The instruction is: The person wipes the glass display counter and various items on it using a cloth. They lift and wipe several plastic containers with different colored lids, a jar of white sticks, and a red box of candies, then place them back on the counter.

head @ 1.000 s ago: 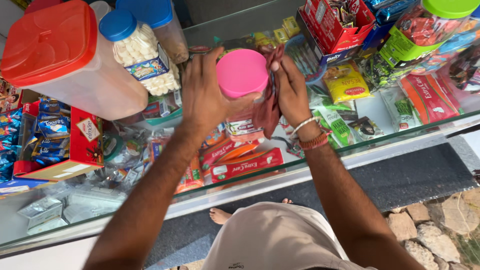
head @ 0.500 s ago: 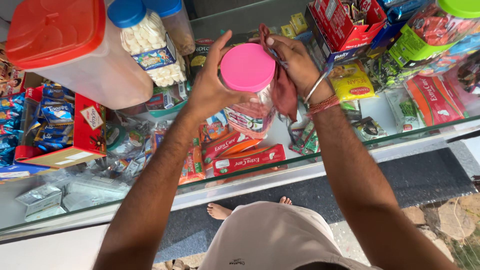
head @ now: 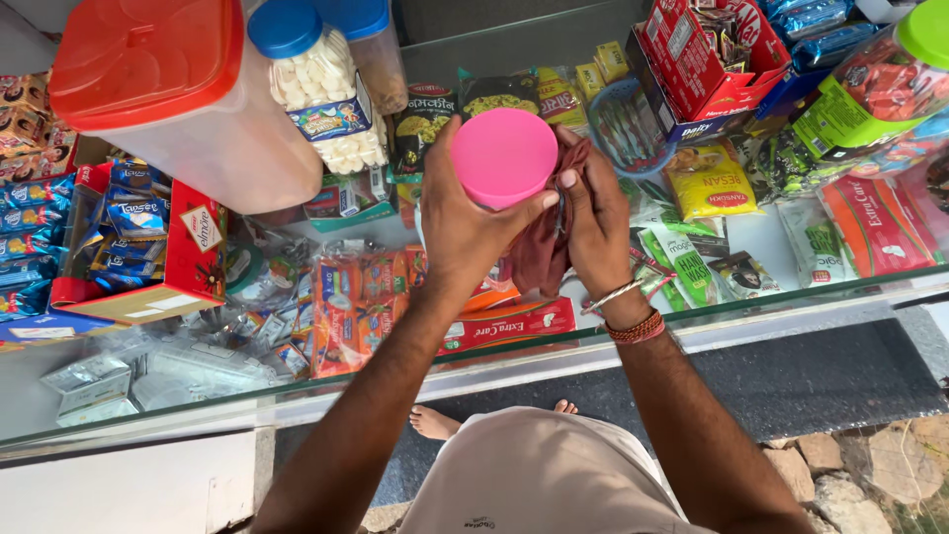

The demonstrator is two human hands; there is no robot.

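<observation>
Far left: blue snack packets point(head: 138, 213) stand packed in a red open carton point(head: 193, 262) on the glass counter point(head: 148, 410); silvery sachets point(head: 89, 381) show under the glass.
Upper left: big clear tub with an orange lid point(head: 148, 59) stands beside a blue-capped jar point(head: 316, 84) filled with white sweets, its paper label low on the side.
Left hand point(head: 465, 222): wrapped around the body of the pink-lidded jar point(head: 504, 156), thumb and fingers gripping it just below the lid, raised above the counter.
Pink-lidded jar: at the middle of the view, held between both hands, its round lid facing up.
Right hand point(head: 598, 222): closed on a maroon cloth point(head: 549, 247) and pressing it against the jar's right side; bangles sit on the wrist.
Below the hands: red flat boxes point(head: 514, 321) and orange packets point(head: 361, 297) lie under the glass.
Right of the hands: yellow flour pouch point(head: 710, 183), then green-and-white sachets point(head: 682, 267).
Upper right: red display box point(head: 692, 59) of wrapped bars, tilted.
Far right: green-lidded jar point(head: 890, 79) over long red cartons point(head: 875, 227).
</observation>
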